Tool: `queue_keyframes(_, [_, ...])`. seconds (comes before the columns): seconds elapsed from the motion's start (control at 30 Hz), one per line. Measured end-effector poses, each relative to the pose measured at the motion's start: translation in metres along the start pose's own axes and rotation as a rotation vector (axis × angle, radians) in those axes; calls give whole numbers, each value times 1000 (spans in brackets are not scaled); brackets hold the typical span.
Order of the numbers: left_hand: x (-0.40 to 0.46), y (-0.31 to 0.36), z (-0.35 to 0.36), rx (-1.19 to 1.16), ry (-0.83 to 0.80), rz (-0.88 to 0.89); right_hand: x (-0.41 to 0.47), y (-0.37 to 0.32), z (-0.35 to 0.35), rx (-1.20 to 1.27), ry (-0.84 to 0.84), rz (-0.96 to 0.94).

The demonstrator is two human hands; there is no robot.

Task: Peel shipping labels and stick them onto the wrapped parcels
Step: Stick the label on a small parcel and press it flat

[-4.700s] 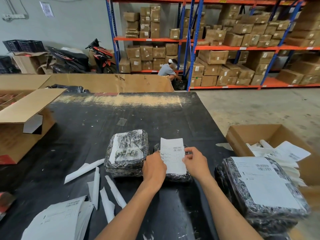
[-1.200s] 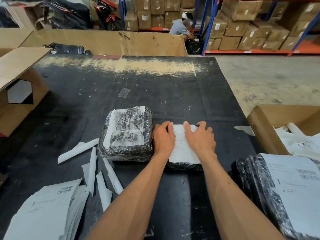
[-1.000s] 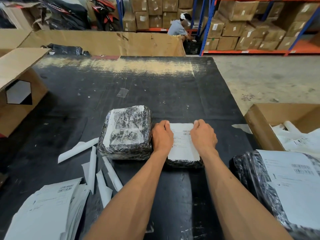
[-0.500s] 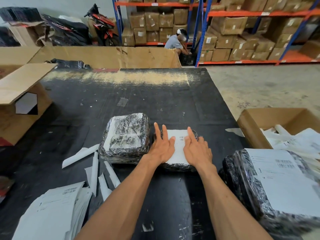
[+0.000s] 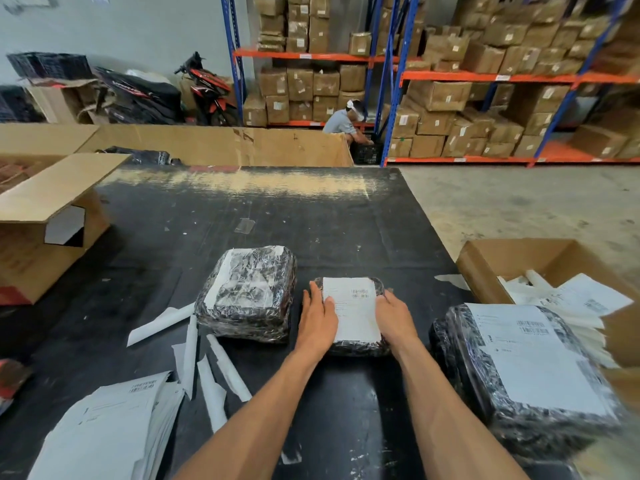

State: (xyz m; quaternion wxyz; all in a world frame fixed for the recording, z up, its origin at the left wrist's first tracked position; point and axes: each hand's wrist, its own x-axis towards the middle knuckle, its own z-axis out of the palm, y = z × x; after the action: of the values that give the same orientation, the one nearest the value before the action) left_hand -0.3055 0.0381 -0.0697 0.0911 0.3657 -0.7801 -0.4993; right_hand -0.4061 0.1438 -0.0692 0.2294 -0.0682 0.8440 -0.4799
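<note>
Your left hand (image 5: pixel 317 322) and right hand (image 5: pixel 394 318) flank the small wrapped parcel (image 5: pixel 353 348) on the black desk (image 5: pixel 277 209), one hand on each side. The shipping label (image 5: pixel 353 311) lies flat on top of the parcel, between your hands. Your left fingers (image 5: pixel 313 294) are stretched out along the label's left edge, with the thumb lying on the paper. Your right fingers curl down over the parcel's right side, so their tips are hidden and you cannot tell how tightly they press. Neither hand is closed around anything; both rest on the parcel.

Just left of your left hand sits a larger wrapped parcel (image 5: pixel 247 294). At your right, near the desk edge, lies a big parcel (image 5: pixel 519 372) already bearing a label. Torn backing strips (image 5: pixel 207 368) are scattered at the left, near a stack of label sheets (image 5: pixel 104 431). A cardboard box (image 5: pixel 485 268) holding paper scraps stands at the right.
</note>
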Motion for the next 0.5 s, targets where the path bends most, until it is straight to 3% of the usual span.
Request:
queue_keyframes(0.17, [-10, 38, -18, -87, 131, 84, -18, -33, -15, 22, 25, -68])
queue_keyframes(0.5, [-45, 168, -39, -126, 115, 351, -66, -110, -120, 117, 181, -278])
